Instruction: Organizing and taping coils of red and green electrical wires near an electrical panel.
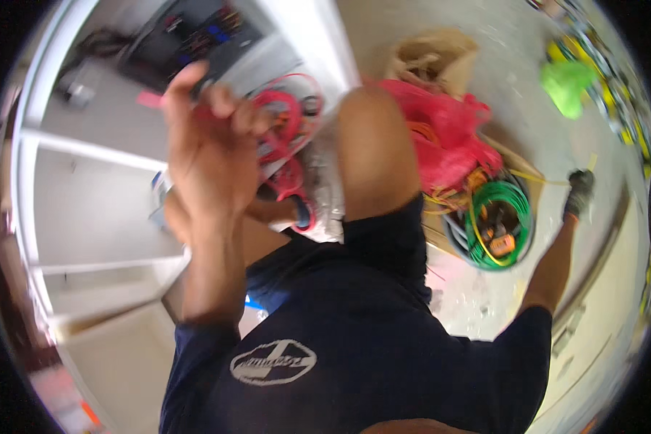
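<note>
two hands are showing well apart, on either side of a bare, bent knee (376, 141). the left hand (213, 163) is hovering in front of a white frame (87, 150), its fingers half curled and loosely parted; blur is softening it, so i cannot tell whether anything is sitting in its grasp. beyond its fingertips, to the right, pinkish-red coils (294, 116) are lying in a loose heap, and a dark case (148, 61) is standing farther up, holding small blurred items. the right hand (577, 195), looking dark and gloved, is gripping a yellow cable (546, 179), fingers closed around it, over the grey floor (510, 108). that cable is running leftward from the hand toward a green coil (521, 220), where an orange object (500, 246) is resting inside the ring. just above the coil, a red plastic bag (445, 137) is spreading out below a brown paper bag (448, 54). farther right, a light-green bag (568, 85) is lying near blurred yellow-and-black items (622, 108).
</note>
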### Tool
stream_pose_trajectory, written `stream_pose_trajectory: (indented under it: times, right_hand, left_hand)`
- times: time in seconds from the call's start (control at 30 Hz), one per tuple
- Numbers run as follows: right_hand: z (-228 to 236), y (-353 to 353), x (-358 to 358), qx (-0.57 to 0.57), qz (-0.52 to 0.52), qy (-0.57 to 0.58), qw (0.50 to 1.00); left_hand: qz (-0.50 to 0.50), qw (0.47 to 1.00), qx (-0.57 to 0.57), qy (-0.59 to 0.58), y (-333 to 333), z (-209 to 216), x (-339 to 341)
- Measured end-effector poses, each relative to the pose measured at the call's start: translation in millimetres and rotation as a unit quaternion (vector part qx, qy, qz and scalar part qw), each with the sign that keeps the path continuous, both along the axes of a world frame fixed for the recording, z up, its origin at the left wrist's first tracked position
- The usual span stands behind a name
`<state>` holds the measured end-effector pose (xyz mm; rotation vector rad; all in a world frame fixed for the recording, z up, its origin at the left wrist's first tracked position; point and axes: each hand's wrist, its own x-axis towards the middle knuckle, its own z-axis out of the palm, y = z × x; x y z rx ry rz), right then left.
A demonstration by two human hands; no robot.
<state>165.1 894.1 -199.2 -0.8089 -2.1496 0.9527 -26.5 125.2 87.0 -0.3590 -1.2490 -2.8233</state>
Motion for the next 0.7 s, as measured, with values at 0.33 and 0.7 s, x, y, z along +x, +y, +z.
stream_pose_trajectory:
  times: [0.33,0.7]
  right_hand:
    - [138,-129,-159,0.524,0.021,0.035,0.851]
    - [386,-360,-156,0.374,0.106,0.043,0.92]
  left_hand:
    - [-0.224,0.972,-0.019,0.072,-52,0,-55]
    - [-0.126,0.982,-0.132,0.054,-4,-4,-44]
